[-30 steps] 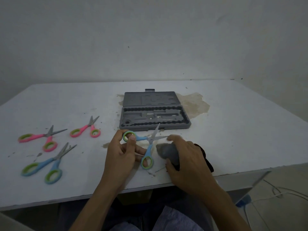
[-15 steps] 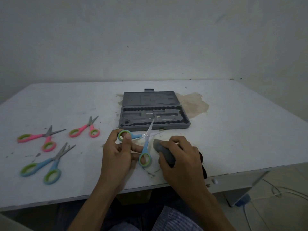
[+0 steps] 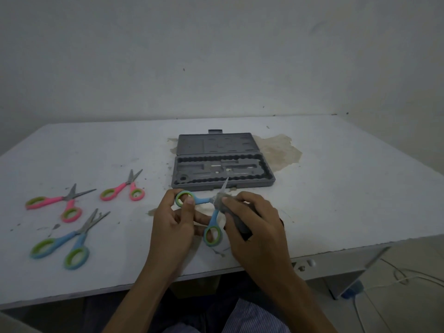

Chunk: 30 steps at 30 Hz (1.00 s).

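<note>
Scissors (image 3: 203,200) in curled left fingers (image 3: 189,205)

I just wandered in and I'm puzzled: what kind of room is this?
Probably a plain workroom or makeshift repair bench: a worn white table against a bare wall, an open grey tool case, and spare scissors laid out. The left hand holds blue scissors, the right hand a grey object.

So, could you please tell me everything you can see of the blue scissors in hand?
The blue scissors have light-blue plastic handles, green-lined finger loops and grey metal blades, and are spread open. The left hand pinches the upper loop, with a fingertip behind the lower one. The right hand holds a grey object against the blades near the pivot. One blade tip points toward the grey case.
</note>
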Available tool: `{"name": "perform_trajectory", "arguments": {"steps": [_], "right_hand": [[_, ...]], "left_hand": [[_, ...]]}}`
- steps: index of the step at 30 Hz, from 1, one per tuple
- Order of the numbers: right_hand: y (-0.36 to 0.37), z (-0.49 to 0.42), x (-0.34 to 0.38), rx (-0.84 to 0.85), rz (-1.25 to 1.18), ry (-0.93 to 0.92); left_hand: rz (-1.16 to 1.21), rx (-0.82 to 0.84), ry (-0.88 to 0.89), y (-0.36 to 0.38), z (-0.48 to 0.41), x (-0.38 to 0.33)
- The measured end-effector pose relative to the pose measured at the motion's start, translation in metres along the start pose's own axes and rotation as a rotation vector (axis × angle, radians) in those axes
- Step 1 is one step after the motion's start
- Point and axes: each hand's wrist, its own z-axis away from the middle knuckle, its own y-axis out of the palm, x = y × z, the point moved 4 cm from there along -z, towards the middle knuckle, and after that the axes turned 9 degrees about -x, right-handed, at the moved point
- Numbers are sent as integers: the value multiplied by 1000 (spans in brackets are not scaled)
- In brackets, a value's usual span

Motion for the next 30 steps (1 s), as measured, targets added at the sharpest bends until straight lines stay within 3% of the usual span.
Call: {"name": "perform_trajectory", "arguments": {"steps": [3, 7, 11, 14, 24, 28, 30], "right_hand": [[5, 2, 3, 55, 17, -37], [-6, -2, -5, -67, 44, 35], [3, 3, 13, 69, 7, -41], [7, 0, 9, 22, -5, 57], [7, -1, 10, 78, -4, 34], [3, -9, 4, 2, 16, 95], [7, -7, 10, 93, 4, 47]], "left_hand": [[36, -3, -25, -2, 1, -2], [38, -9, -41, -1, 0, -3], [23, 3, 5, -1, 1, -1], [-9, 25, 43, 1, 2, -3], [-58, 27, 87, 2, 5, -5], [-83, 40, 105, 2, 5, -5], [-76, 24, 107, 1, 4, -4]]}}
